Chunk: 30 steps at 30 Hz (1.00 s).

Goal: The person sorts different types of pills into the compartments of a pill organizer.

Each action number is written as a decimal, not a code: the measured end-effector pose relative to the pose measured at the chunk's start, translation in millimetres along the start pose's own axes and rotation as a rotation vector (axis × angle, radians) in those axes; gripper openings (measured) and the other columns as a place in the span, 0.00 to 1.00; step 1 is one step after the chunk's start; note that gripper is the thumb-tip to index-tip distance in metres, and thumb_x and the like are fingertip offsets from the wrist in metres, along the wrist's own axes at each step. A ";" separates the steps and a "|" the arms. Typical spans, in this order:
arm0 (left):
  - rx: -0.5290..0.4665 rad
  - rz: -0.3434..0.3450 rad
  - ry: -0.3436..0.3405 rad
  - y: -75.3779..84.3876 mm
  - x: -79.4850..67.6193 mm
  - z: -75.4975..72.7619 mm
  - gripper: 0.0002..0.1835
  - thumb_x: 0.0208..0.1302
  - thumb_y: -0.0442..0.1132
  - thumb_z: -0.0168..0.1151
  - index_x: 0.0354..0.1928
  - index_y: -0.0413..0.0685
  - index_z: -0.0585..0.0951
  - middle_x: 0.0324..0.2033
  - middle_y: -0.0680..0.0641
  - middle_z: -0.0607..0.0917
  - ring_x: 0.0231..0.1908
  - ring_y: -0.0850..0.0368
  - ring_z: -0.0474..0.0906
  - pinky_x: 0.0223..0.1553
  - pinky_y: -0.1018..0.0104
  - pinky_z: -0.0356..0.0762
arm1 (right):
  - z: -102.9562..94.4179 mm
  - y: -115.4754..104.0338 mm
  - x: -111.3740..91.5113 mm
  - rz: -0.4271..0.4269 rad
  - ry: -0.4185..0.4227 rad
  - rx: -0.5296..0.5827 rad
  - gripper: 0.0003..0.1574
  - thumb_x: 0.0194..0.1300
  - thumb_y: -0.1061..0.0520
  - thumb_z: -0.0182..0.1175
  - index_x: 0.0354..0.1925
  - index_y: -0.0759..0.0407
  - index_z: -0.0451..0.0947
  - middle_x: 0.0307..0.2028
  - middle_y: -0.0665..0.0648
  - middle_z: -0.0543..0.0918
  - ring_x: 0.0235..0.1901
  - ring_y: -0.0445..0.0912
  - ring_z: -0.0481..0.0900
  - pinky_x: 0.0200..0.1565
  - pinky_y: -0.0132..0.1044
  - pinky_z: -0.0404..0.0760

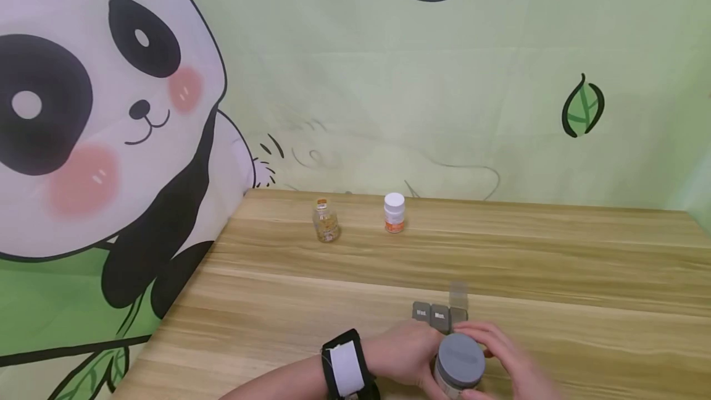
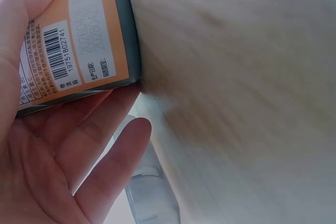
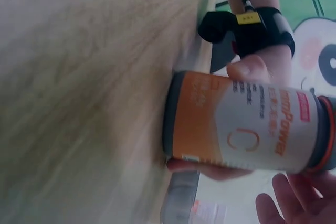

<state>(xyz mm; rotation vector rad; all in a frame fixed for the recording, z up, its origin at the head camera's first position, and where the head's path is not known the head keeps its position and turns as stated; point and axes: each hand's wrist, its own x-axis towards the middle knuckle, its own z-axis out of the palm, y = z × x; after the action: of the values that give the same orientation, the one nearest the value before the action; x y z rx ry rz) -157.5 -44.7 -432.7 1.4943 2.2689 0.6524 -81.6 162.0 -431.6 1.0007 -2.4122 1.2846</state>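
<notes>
A supplement bottle (image 1: 460,363) with a dark grey lid stands on the wooden table at the lower right of the head view. Its orange and white label (image 3: 247,124) faces the right wrist camera, and a barcode side shows in the left wrist view. My left hand (image 1: 405,350) grips the bottle's body from the left, thumb on one side and fingers on the other. From the right, my right hand (image 1: 516,360) holds the lid between thumb and fingers. Just behind the bottle lies a grey pill organizer (image 1: 440,318), partly hidden by the hands; one flap stands raised.
Further back on the table (image 1: 555,252) are a clear bottle (image 1: 326,224) with yellowish contents and a white bottle (image 1: 394,213) with an orange band. A green cloth backdrop (image 1: 355,97) with a panda picture rises behind the table's far edge.
</notes>
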 end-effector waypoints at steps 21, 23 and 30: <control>0.119 -0.005 0.033 3.2 -2.8 2.0 0.16 0.49 0.51 0.76 0.30 0.50 0.81 0.18 0.66 0.72 0.20 0.78 0.65 0.24 0.84 0.64 | 5.7 3.1 19.1 -0.042 -0.069 0.141 0.34 0.49 0.58 0.77 0.54 0.50 0.75 0.58 0.56 0.73 0.58 0.42 0.69 0.54 0.30 0.67; 0.123 0.006 0.036 2.3 -2.7 2.1 0.16 0.50 0.51 0.76 0.33 0.50 0.82 0.20 0.66 0.74 0.21 0.79 0.65 0.26 0.84 0.65 | 3.8 3.5 20.9 -0.044 -0.091 0.157 0.34 0.49 0.58 0.77 0.54 0.50 0.75 0.59 0.56 0.73 0.59 0.43 0.69 0.55 0.31 0.67; 0.067 -0.005 0.021 -0.6 -5.1 -0.5 0.33 0.51 0.51 0.76 0.57 0.47 0.76 0.41 0.58 0.81 0.38 0.75 0.73 0.39 0.85 0.67 | -3.0 6.3 28.9 -0.008 -0.247 0.315 0.30 0.58 0.63 0.70 0.56 0.52 0.73 0.60 0.55 0.73 0.60 0.46 0.70 0.56 0.36 0.68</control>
<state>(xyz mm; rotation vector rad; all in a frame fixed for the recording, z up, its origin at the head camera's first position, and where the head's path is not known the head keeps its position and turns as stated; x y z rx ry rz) -156.3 -49.7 -432.4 1.5185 2.3314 0.5990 -107.5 153.5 -419.7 1.3210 -2.4208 1.6632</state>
